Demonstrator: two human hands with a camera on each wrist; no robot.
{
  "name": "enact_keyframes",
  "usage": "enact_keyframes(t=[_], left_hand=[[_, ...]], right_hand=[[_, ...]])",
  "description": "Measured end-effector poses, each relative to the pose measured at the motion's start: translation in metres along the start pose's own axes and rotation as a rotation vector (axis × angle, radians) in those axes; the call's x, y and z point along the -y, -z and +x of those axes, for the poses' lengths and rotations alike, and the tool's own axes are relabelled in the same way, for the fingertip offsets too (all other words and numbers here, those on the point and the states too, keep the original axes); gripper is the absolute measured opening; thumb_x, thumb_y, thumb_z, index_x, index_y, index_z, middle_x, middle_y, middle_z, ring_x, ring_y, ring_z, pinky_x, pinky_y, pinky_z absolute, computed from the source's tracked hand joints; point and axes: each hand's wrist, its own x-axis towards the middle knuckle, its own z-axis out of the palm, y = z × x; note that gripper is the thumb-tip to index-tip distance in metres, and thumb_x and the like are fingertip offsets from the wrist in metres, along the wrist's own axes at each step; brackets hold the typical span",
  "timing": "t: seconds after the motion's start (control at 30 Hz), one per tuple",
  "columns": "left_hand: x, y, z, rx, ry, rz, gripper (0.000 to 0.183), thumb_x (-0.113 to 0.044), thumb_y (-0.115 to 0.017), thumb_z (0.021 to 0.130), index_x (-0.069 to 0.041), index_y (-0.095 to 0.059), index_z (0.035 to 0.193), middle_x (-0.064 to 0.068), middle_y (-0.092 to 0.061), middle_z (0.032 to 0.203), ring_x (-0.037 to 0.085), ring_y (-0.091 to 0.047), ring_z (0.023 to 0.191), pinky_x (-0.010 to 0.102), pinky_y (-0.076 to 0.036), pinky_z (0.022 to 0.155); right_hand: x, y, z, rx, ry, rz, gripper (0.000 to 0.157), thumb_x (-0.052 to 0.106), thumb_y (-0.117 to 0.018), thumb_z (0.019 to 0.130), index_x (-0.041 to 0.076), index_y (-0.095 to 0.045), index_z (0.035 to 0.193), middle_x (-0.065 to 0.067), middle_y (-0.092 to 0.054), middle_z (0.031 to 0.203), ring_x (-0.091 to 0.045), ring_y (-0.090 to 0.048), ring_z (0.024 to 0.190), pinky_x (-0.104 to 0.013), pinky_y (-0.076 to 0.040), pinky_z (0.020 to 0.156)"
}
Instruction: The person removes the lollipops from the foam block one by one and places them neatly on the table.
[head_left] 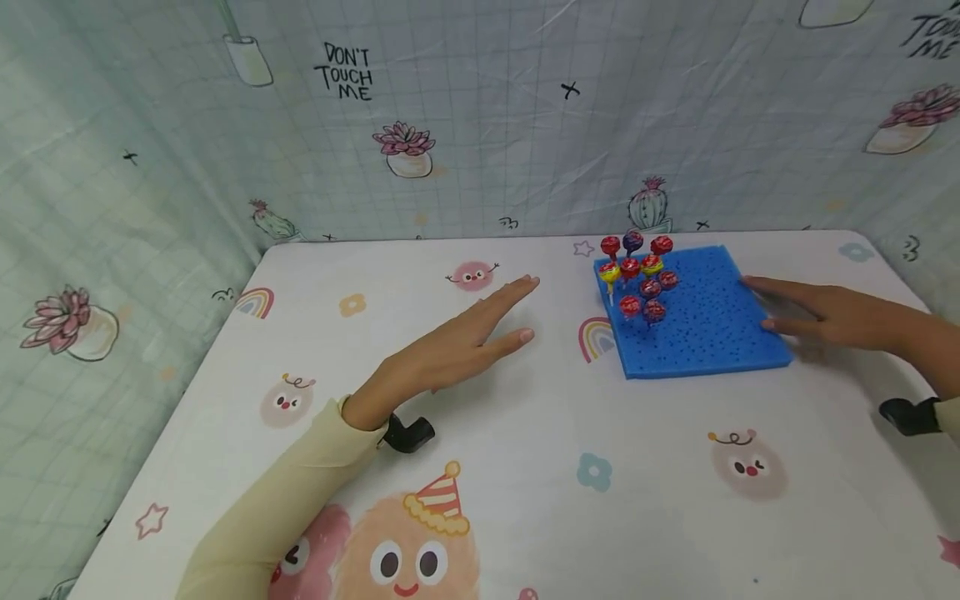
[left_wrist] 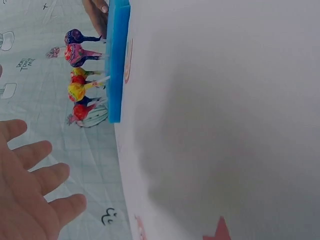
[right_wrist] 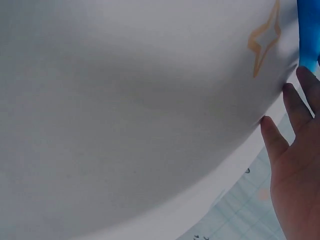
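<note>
A blue foam board (head_left: 712,312) dotted with small holes lies on the table toward the back right. Several wrapped lollipops (head_left: 630,307) stand upright in its left part, with red, yellow and dark wrappers; in the left wrist view the lollipops (left_wrist: 77,91) show their sticks set in the board (left_wrist: 117,65). My right hand (head_left: 840,315) touches the board's right edge with straight fingers. Left of the board, my left hand (head_left: 468,342) hovers above the table, fingers extended and holding nothing. The right wrist view shows the right hand (right_wrist: 300,155) beside the blue edge (right_wrist: 309,40).
The white table (head_left: 510,467) carries printed cartoon faces, flowers and rainbows. A patterned cloth (head_left: 480,108) hangs behind the table and along its left side. A black wrist device (head_left: 410,435) sits under the left cuff, another black device (head_left: 909,415) under the right.
</note>
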Motion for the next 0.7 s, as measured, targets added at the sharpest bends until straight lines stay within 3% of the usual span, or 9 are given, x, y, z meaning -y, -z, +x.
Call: enact_keyframes(t=[0.37,0.53,0.7], left_hand=[[-0.002,-0.007,0.022,0.028,-0.013,-0.021,0.069,-0.053,-0.044,0.106,-0.034,-0.013,0.164,-0.015,-0.013,0.168,0.003,-0.011,0.153,0.034,-0.015,0.126],[-0.004,-0.011,0.033,0.029,-0.013,-0.019,0.068,-0.051,-0.045,0.106,-0.030,-0.015,0.164,-0.010,-0.016,0.169,0.007,-0.014,0.154,0.036,-0.017,0.126],[-0.006,-0.012,0.043,0.032,-0.007,-0.028,0.066,-0.048,-0.044,0.107,-0.028,-0.017,0.164,-0.008,-0.018,0.169,0.010,-0.017,0.154,0.036,-0.018,0.126]], right_hand=[[-0.001,0.012,0.020,0.046,0.005,-0.063,0.089,0.042,-0.074,0.090,0.007,-0.029,0.159,-0.036,-0.027,0.157,-0.062,-0.028,0.138,-0.081,-0.026,0.103],[-0.003,0.011,0.020,0.046,-0.031,-0.023,0.091,0.043,-0.074,0.090,0.009,-0.028,0.160,-0.035,-0.024,0.158,-0.063,-0.023,0.140,-0.083,-0.023,0.103],[-0.001,0.003,0.014,0.022,-0.005,0.063,0.090,0.038,-0.075,0.091,0.012,-0.024,0.161,-0.033,-0.020,0.161,-0.061,-0.017,0.144,-0.082,-0.020,0.104]])
